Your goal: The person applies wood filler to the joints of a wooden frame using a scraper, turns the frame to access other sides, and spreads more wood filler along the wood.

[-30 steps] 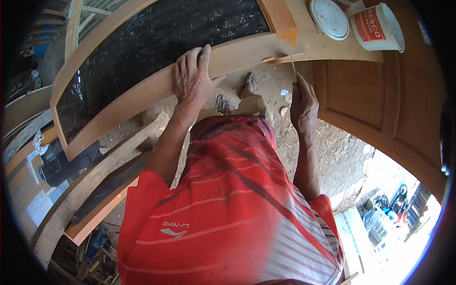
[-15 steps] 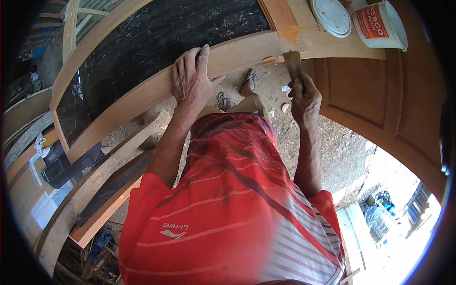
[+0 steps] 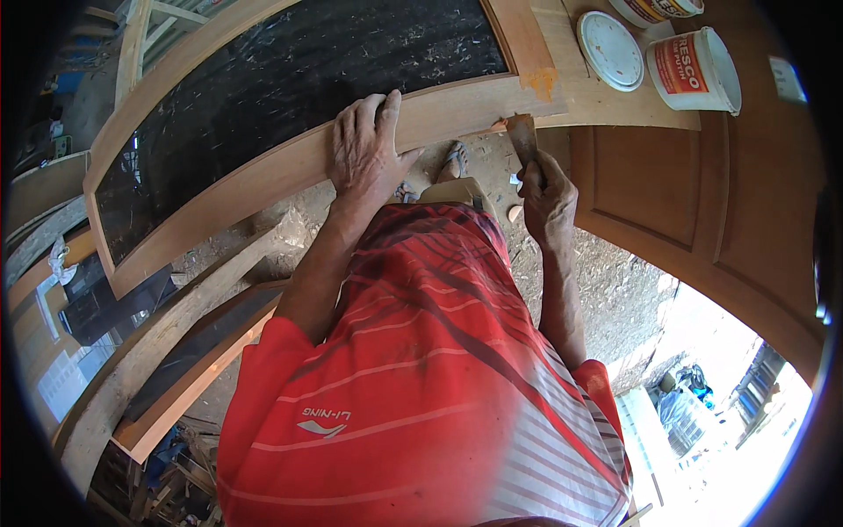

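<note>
My left hand [image 3: 367, 158] lies on the near rail of a wooden frame [image 3: 263, 189], fingers stretched over it toward the black panel [image 3: 307, 75] and thumb out to the side. In my right hand [image 3: 550, 198] is a putty knife [image 3: 522, 136] with a stained brown blade; its handle is mostly hidden by my fingers. The blade tip points away from me, beside the rail's near edge; whether it touches cannot be made out. An orange patch of filler [image 3: 542, 83] covers the frame's corner joint, just beyond the blade.
A white bucket [image 3: 716, 70] with a red label and a round white lid [image 3: 610, 50] stand at the far right, with another bucket [image 3: 654, 9] behind. A brown panelled door [image 3: 650, 184] fills the right side. Timber beams [image 3: 176, 329] lie at the left.
My right hand has moved left with the putty knife, its blade now by the rail's near edge. My left hand has shifted slightly right. The whole view has tilted a little.
</note>
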Demonstrator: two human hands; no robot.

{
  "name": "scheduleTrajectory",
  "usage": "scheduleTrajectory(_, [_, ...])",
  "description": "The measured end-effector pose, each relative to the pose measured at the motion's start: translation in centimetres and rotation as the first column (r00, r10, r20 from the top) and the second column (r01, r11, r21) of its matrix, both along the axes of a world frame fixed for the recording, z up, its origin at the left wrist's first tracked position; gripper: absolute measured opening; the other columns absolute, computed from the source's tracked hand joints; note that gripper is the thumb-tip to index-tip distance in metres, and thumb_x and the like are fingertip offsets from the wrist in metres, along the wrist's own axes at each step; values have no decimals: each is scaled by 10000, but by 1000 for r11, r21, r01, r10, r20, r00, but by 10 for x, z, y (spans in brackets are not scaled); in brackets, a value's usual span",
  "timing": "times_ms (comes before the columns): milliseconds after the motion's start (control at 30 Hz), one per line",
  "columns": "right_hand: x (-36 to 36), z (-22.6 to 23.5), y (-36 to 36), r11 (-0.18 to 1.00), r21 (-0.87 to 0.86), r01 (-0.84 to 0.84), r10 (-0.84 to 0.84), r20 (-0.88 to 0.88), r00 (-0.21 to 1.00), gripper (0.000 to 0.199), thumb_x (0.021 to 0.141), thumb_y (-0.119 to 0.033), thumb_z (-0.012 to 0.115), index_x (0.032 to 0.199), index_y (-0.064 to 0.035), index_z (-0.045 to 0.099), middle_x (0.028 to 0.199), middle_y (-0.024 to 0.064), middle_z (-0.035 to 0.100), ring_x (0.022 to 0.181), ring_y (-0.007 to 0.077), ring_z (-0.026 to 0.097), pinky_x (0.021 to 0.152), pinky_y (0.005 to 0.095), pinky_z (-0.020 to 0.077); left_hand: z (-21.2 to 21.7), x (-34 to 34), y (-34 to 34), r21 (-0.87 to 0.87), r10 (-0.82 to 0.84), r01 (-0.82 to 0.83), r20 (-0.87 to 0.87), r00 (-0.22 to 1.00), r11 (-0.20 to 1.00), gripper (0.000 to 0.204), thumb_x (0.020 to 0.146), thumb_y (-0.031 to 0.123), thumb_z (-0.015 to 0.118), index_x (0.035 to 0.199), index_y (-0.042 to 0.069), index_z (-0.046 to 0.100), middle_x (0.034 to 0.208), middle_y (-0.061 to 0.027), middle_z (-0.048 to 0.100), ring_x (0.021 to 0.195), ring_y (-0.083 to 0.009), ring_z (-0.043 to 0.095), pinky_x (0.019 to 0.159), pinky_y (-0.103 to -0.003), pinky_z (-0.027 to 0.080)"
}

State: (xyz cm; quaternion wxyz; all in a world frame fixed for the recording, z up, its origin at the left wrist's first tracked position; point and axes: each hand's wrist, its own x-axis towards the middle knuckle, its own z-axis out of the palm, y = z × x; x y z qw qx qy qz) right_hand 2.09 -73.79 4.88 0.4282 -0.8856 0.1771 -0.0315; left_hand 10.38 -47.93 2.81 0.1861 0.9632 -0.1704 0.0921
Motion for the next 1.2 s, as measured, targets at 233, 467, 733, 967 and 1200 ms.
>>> scheduleTrajectory(233, [8, 12, 8, 967, 214, -139, 159, -77, 984, 288, 1052, -164, 542, 1181, 48, 688, 815, 77, 704, 644, 111, 655, 578, 291, 528, 11, 0, 11, -196, -65, 56, -37, 997, 979, 899, 694, 310, 933, 1466, 62, 546, 1394, -148, 537, 1301, -360, 506, 1113, -495, 409])
scheduleTrajectory(467, [102, 47, -14, 858, 497, -133, 162, -16, 987, 292, 1069, -172, 546, 1197, 48, 690, 839, 39, 684, 700, 86, 644, 603, 252, 518, 14, 24, 112, -293, 405, -388, -2, 914, 874, 637, 874, 292, 826, 1405, 23, 601, 1417, -189, 548, 1345, -360, 498, 1158, -479, 389])
scheduleTrajectory(733, [298, 41, -40, 900, 56, -431, 419, 151, 895, 271, 1018, -134, 545, 1184, 30, 682, 862, 148, 722, 741, 255, 721, 695, 379, 549, -16, 17, 208, -45, 831, -833, 116, 544, 552, 512, 959, 392, 741, 1274, -8, 683, 1331, -188, 616, 1259, -363, 565, 1084, -476, 448])
scheduleTrajectory(967, [369, 12, -36, 755, -367, -543, 621, 132, 773, 322, 1011, -201, 555, 1258, -41, 684, 993, 234, 708, 896, 412, 706, 816, 458, 538, -12, 19, 202, -70, 842, -840, 106, 530, 537, 451, 987, 361, 707, 1235, -16, 699, 1286, -173, 638, 1215, -353, 595, 1060, -464, 468])
scheduleTrajectory(1200, [374, 10, -32, 715, -405, -570, 655, 105, 748, 286, 1014, -149, 558, 1240, -37, 692, 1029, 260, 690, 936, 448, 693, 809, 497, 537, -4, 26, 196, -62, 861, -859, 52, 506, 509, 438, 989, 349, 702, 1235, -14, 698, 1288, -172, 633, 1226, -340, 584, 1062, -457, 466])
